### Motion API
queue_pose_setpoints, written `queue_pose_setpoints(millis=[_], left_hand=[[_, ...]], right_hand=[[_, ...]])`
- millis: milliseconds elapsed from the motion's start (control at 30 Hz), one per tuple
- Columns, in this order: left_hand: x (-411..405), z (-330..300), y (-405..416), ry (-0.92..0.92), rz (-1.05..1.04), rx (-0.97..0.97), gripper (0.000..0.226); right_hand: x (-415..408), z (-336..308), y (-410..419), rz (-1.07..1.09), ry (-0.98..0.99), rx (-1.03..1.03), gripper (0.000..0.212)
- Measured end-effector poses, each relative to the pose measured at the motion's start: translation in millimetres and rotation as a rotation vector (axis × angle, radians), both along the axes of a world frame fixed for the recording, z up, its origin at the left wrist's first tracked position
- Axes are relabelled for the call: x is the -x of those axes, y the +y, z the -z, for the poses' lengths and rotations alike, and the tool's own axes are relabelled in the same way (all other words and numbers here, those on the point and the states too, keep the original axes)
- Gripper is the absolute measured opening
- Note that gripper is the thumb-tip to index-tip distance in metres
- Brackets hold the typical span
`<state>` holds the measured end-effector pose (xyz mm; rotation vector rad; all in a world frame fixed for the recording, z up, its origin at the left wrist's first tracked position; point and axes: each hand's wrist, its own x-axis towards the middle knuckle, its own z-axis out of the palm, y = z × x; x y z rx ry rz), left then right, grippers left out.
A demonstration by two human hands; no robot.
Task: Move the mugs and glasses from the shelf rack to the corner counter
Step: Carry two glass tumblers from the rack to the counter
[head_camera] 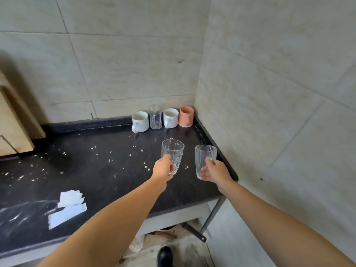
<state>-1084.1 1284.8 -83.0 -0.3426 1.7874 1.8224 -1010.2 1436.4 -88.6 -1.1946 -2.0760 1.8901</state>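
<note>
The black counter (92, 170) is filling the corner between two tiled walls (269, 74), its surface speckled with pale crumbs, with torn white paper (67, 207) lying near its front edge and a wooden board (13, 122) leaning at the far left. Both arms are reaching out over it. The left hand (163, 167) is wrapping its fingers around the lower half of a patterned glass (173, 154), and the right hand (213, 170) is gripping a ribbed glass (205, 160) from its right side, thumb on the near face. Both glasses are being held upright above the counter, apart from each other; whether either base is touching the surface cannot be told.

Against the back wall a row is already standing: a white mug (140, 121), a glass mug (155, 116), a second white mug (170, 118) and a pink cup (186, 116) in the very corner, each just beside the next. All appear empty, as do the two held glasses.

The step in hand is judged to be setting the two glasses down. Doing it well likely means keeping them level, lowering them in front of the row with a gap between them, and keeping the ribbed glass clear of the counter's right edge. The shelf rack is not in view.
</note>
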Motion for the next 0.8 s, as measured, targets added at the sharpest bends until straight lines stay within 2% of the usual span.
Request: queue_pose_setpoints(millis=[233, 433, 633, 800], left_hand=[[120, 30, 67, -0.062, 0.051, -0.022, 0.034], [186, 62, 111, -0.103, 0.105, -0.011, 0.025], [222, 84, 146, -0.137, 0.104, -0.014, 0.029], [231, 100, 159, -0.147, 0.102, -0.051, 0.022]], right_hand=[[121, 24, 50, -0.022, -0.089, -0.099, 0.04], [192, 52, 83, -0.024, -0.118, -0.1, 0.043], [238, 79, 105, -0.037, -0.096, -0.098, 0.038], [254, 94, 112, -0.058, -0.054, -0.099, 0.035]])
